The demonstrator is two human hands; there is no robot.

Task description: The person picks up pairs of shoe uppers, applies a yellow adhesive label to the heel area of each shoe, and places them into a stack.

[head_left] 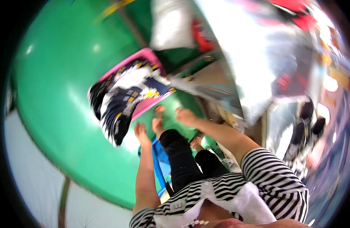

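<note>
Below, a pink basket (146, 107) on the green floor (61, 87) holds a heap of dark-and-white patterned clothes (123, 95) spilling over its rim. Left hand (140, 131), empty and loosely open, hangs just below the basket; right hand (185, 116), blurred, grip undeterminable, lies beside it.

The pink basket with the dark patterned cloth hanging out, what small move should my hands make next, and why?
Probably bring the right hand forward to the pink plastic basket rim. Both hands look empty and apart from it; the left hand hangs lower, near the dark patterned cloth spilling over the basket's edge onto the green floor. The picture is blurred, so this is tentative.
</note>
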